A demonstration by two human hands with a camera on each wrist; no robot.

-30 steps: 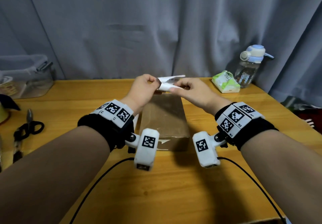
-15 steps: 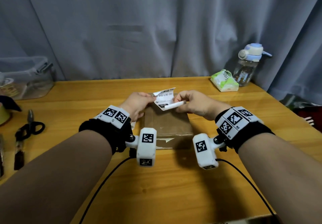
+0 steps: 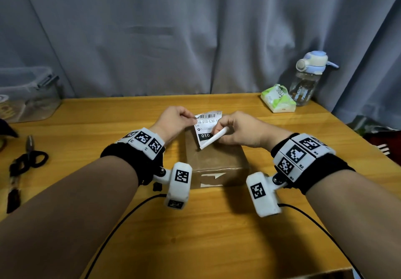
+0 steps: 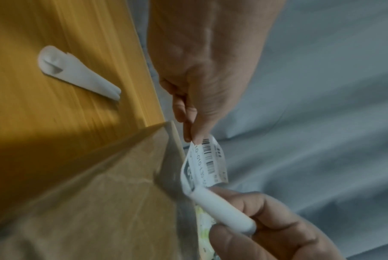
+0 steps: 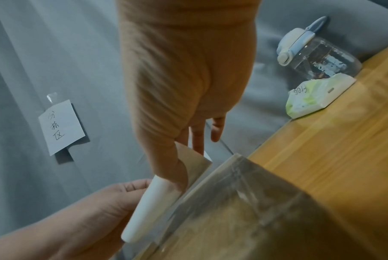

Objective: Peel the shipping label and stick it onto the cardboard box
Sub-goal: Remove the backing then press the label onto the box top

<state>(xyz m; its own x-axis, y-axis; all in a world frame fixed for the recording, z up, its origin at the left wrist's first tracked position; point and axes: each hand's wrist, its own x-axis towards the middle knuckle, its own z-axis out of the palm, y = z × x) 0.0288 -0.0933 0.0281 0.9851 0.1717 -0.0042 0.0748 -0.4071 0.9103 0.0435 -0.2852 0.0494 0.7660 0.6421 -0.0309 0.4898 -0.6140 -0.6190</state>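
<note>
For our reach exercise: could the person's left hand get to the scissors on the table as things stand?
Probably not yet: the left hand pinches the shipping label over the cardboard box. The scissors lie unobstructed, far left.

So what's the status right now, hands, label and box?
Left hand pinches shipping label corner; right hand grips rolled backing. Label half peeled, above cardboard box, not stuck. Box top unobstructed.

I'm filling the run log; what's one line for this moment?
left hand: pinches label corner | right hand: holds rolled backing | label: above box, not stuck
</note>
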